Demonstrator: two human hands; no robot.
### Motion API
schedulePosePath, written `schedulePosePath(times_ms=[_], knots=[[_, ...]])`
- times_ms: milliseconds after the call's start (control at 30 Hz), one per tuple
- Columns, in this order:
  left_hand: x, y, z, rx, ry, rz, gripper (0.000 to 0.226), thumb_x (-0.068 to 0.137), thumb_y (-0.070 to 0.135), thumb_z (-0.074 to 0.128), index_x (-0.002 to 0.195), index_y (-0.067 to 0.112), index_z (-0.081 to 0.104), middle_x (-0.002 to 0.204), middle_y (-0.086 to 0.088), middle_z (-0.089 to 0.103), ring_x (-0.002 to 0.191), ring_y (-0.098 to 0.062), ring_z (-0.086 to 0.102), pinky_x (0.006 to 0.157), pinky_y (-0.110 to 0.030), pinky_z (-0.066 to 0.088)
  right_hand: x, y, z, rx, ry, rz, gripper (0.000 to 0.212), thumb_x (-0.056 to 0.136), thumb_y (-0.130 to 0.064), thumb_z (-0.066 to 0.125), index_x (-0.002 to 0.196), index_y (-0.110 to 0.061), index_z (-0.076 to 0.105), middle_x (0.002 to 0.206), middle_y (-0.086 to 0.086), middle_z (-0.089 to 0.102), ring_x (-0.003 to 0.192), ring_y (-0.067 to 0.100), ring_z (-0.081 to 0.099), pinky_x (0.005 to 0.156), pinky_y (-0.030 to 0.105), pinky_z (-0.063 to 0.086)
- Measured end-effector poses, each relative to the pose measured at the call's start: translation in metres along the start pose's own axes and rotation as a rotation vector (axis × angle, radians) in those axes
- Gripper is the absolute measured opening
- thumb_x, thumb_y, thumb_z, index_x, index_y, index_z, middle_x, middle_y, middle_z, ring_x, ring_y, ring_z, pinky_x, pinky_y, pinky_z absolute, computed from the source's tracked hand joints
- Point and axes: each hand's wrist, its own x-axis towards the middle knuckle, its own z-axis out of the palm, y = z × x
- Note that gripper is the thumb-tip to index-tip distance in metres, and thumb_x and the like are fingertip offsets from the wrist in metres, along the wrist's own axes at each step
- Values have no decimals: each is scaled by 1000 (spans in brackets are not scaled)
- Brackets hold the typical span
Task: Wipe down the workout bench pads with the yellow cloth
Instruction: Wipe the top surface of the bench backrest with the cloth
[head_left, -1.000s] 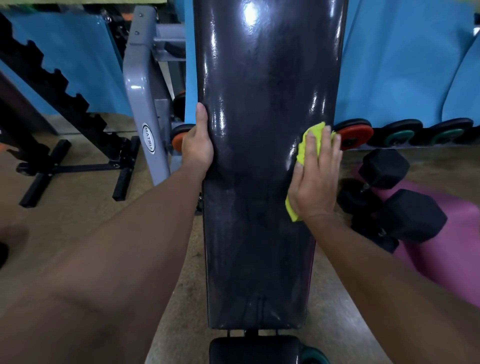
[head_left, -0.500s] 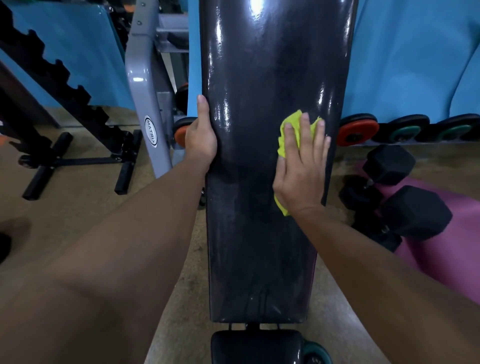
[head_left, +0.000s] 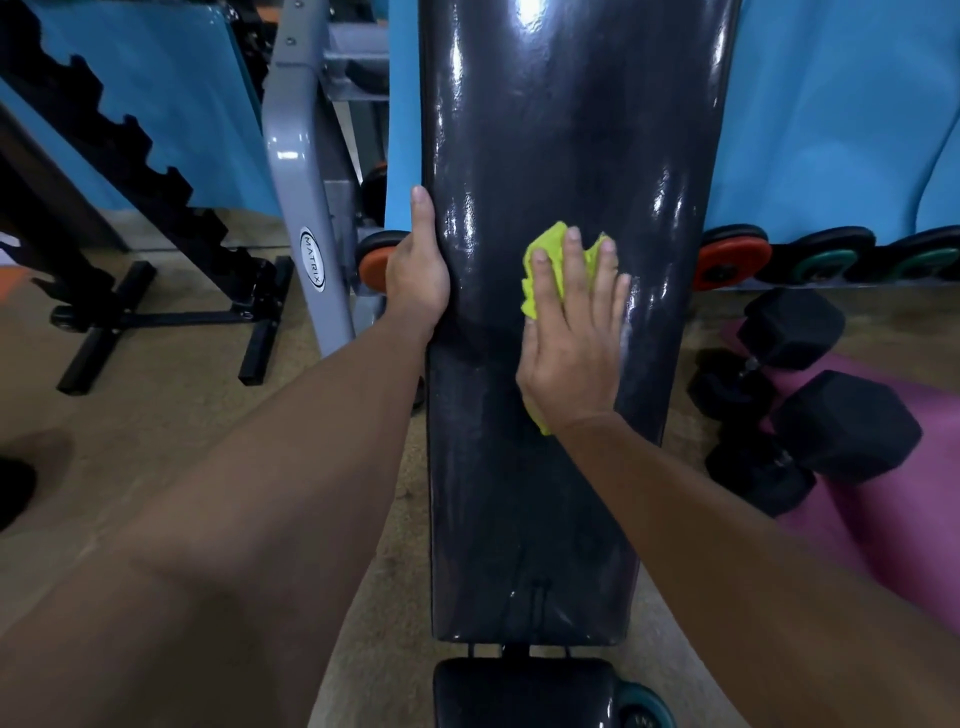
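The long black back pad (head_left: 540, 493) of the workout bench runs up the middle of the view, glossy and wet-looking. A yellow cloth (head_left: 545, 260) lies on its middle part. My right hand (head_left: 576, 343) presses flat on the cloth with straight, spread fingers, so most of the cloth is hidden beneath the palm. My left hand (head_left: 418, 270) grips the pad's left edge, thumb on top and fingers hidden behind the edge. The small black seat pad (head_left: 519, 691) shows at the bottom.
A grey Matrix machine frame (head_left: 301, 208) stands left of the bench, and a black rack (head_left: 156, 291) farther left. Black hex dumbbells (head_left: 810, 395) lie on a pink mat (head_left: 904, 499) at the right. Weight plates (head_left: 732, 260) lean against the blue wall padding.
My right hand has slid the yellow cloth leftward from the pad's right edge to its middle. My left hand has kept its grip on the left edge.
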Motion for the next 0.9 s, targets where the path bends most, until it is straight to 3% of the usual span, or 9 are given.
schedulePosePath(times_ms=[100,200,333,467,633,767,900], knots=[[3,-2,1,27,2,22,84,102,79,29,147,16,61,127,6,60,123,-14,54,121,-33,35,-14,-12,5,23,-63,-115,54,101,-13,45,155,-13,39,166,14,25,155,43,12,126,57,8],[2,-2,-1,45,-23,11,92,96,86,26,143,18,66,135,3,67,127,-19,59,123,-40,38,-22,0,0,-2,-120,-177,56,100,-12,45,156,-14,38,167,12,23,156,39,11,126,57,8],[2,-2,-3,84,-37,10,96,93,89,21,147,22,64,143,-1,66,131,-22,58,123,-45,38,-2,-1,-1,-30,-48,-88,54,102,-14,47,155,-14,39,167,13,23,155,41,12,126,58,8],[2,-1,-3,121,-32,27,89,102,80,18,151,19,60,148,-4,61,132,-21,55,122,-39,35,-1,-25,8,17,-54,-97,55,101,-12,47,155,-13,39,167,13,23,155,42,11,126,58,8],[-2,1,0,105,-27,26,83,105,75,20,146,17,63,129,4,61,115,-15,49,101,-27,31,-18,-4,0,-20,-120,-176,57,100,-12,49,155,-16,39,168,10,22,156,37,10,127,56,5],[1,-2,-1,91,-25,17,84,104,76,22,149,16,60,135,-1,61,125,-17,53,103,-29,32,10,-15,6,-7,-1,-24,54,102,-12,48,155,-13,40,166,13,25,155,41,14,126,58,5],[2,-3,-2,90,-19,28,84,104,76,23,148,15,61,144,-5,62,125,-17,53,106,-28,33,-14,-33,12,26,-89,-130,56,100,-8,50,155,-13,40,167,13,23,155,41,9,126,58,7]])
